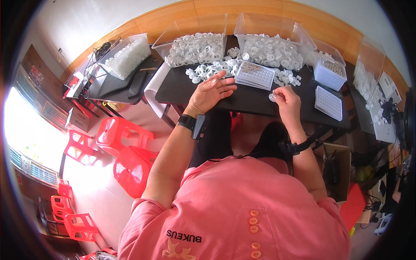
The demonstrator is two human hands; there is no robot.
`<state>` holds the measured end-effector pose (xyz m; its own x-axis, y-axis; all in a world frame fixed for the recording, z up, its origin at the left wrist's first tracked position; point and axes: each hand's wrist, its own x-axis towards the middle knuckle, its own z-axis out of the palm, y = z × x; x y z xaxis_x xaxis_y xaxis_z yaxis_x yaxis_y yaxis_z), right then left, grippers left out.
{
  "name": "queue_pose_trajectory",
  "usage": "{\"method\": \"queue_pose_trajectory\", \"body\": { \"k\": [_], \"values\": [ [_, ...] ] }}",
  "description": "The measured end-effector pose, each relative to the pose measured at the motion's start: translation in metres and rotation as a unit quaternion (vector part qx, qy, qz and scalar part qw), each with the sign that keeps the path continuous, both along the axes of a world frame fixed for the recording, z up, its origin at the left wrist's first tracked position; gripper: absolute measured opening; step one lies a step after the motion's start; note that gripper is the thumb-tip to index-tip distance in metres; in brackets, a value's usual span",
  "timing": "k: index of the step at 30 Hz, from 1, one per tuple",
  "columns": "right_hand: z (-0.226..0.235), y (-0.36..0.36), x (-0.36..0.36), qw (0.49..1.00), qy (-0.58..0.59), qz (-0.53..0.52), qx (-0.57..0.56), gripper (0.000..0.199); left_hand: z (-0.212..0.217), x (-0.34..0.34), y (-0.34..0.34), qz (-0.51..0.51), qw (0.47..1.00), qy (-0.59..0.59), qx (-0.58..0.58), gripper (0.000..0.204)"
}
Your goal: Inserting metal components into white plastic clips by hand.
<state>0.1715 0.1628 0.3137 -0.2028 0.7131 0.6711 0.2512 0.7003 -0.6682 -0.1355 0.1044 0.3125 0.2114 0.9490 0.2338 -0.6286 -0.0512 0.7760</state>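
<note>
My right hand (289, 104) pinches a small clear round plastic piece (272, 97) over the front part of the black table (255, 100). To its left, my left hand (210, 92) is turned palm up with its fingers stretched out; I see nothing held in it. Just past the hands lies a stack of white gridded trays (255, 81), with small tan pieces on part of the top one. A loose heap of white ring-like plastic parts (211, 69) spreads beside the left fingertips. More small white parts (287, 78) lie right of the trays.
Two clear bins (164, 48) (310, 42) full of white parts stand behind. At the right are a white tub (329, 79) of tan pieces and another gridded tray (328, 103). Red stools (135, 170) stand on the floor at left, a cardboard box (342, 173) at lower right.
</note>
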Motion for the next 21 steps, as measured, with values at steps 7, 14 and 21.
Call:
{"method": "queue_pose_trajectory", "body": {
  "k": [7, 14, 21],
  "values": [
    [0.002, -0.004, -0.001, 1.000, -0.002, 0.002, -0.019, 0.010, -0.003, 0.002, -0.004, 0.002, 0.999, -0.035, -0.016, 0.057],
    [0.006, -0.003, -0.003, 1.000, -0.017, 0.012, -0.016, 0.009, 0.005, 0.004, -0.005, 0.054, 0.992, -0.087, -0.069, 0.079],
    [0.003, -0.005, -0.003, 1.000, -0.019, 0.004, -0.018, 0.010, 0.007, 0.003, -0.010, 0.034, 0.993, -0.100, -0.049, 0.086]
  ]
}}
